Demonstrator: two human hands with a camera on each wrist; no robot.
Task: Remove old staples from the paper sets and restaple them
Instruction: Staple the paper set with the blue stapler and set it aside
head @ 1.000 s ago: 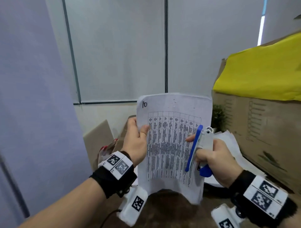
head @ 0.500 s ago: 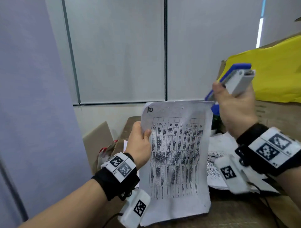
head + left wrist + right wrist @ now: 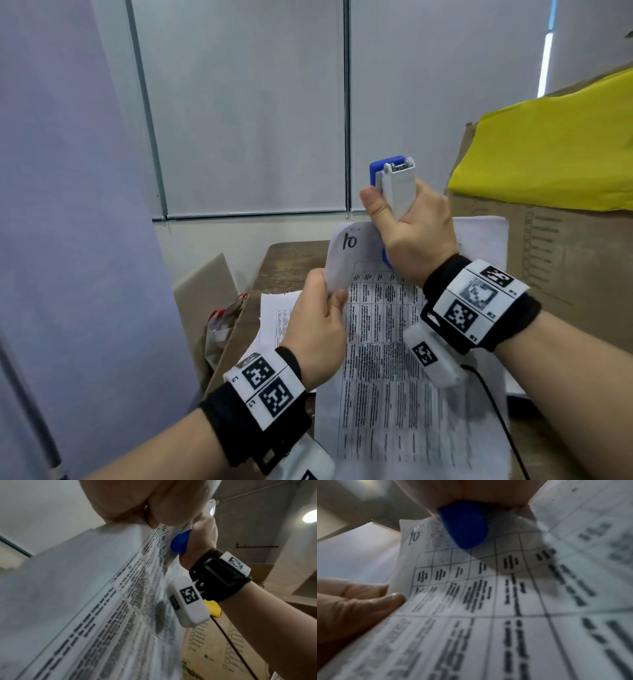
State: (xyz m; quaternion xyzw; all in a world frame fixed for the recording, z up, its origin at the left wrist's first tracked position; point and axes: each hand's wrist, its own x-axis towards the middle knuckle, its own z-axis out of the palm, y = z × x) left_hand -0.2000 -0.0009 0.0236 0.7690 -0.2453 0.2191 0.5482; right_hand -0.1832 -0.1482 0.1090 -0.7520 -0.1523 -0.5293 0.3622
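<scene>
Background clutter at my table
Cardboard box (image 3: 565, 260) on my right, yellow sheet (image 3: 548, 154) draped over it; window blinds (image 3: 239, 102) ahead.

A dark brown wood-grain desk (image 3: 291, 263) runs back to the pale wall, seen from the head cam. On its left part lies a loose sheet of printed paper (image 3: 274, 318), partly hidden by the hands in front. A large cardboard box (image 3: 565, 260) stands at the desk's right side w/ yellow material (image 3: 548, 150) draped over its top. At the left edge, a beige board (image 3: 202, 294) leans by the desk; beside it sits a crumpled red-and-silver wrapper (image 3: 222, 325). Whether board & wrapper rest on the desk can't be told.
</scene>
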